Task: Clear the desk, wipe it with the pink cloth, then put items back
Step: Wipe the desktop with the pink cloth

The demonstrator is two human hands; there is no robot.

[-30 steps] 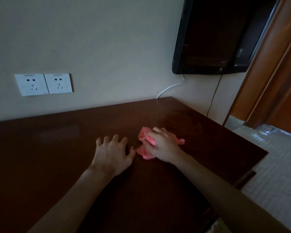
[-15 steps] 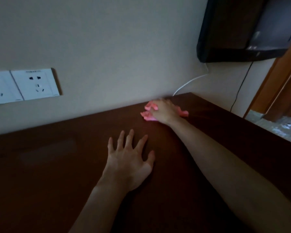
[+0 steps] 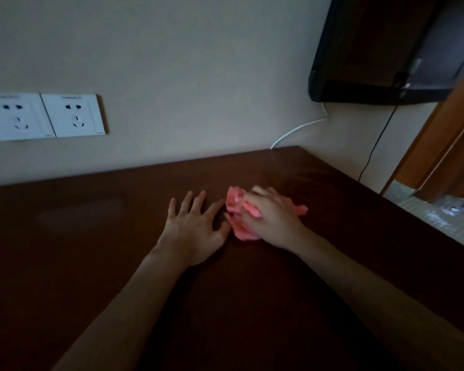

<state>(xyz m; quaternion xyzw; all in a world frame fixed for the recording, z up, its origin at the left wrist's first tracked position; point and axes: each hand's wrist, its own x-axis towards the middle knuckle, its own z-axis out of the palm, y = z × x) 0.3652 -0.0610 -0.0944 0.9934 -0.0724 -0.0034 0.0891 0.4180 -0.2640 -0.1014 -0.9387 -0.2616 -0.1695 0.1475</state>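
- Your right hand grips the crumpled pink cloth, fingers curled over it, pressing it onto the dark wooden desk right of centre.
- Your left hand lies flat on the desk just left of the cloth, fingers spread and released.
- On the far wall: two white sockets at left, a black television at right.
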